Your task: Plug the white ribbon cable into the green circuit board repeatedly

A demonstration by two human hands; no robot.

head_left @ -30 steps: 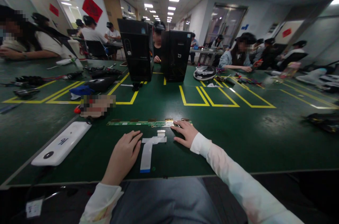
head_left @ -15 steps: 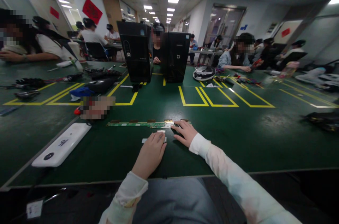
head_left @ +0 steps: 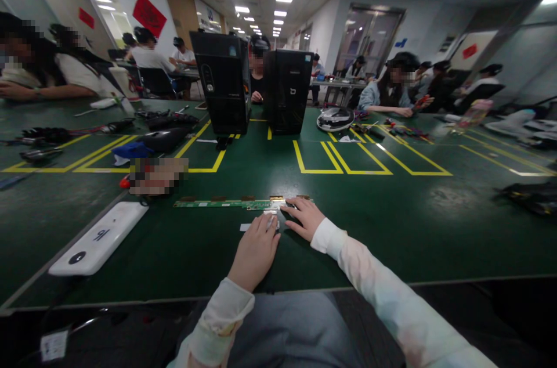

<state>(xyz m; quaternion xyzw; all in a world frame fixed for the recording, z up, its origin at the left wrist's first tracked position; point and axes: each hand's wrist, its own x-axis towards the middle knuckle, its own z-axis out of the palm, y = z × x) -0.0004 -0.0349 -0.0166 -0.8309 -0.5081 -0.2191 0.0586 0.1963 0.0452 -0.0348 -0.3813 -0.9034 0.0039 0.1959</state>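
A long, narrow green circuit board (head_left: 209, 204) lies across the green table in front of me. My right hand (head_left: 305, 217) rests over its right end, fingers stretched out and thumb apart, covering part of it. Just below the board, my left hand (head_left: 256, 249) has its fingers bent together on a thin pale piece that looks like a flat ribbon cable (head_left: 245, 227). One silvery end of this cable shows beyond the fingertips, at the board's lower edge. Whether that end sits in a connector I cannot tell.
A white power strip (head_left: 100, 238) lies at the left, near a blurred item with a red tip (head_left: 125, 182). Two black computer towers (head_left: 221, 83) stand at the back. Yellow tape (head_left: 322, 172) marks the table; cables and tools lie on both sides. Several people sit around.
My left hand has slid slightly up and right with the flat cable, bringing its silvery end to the board's edge. My right hand and the board stay in place.
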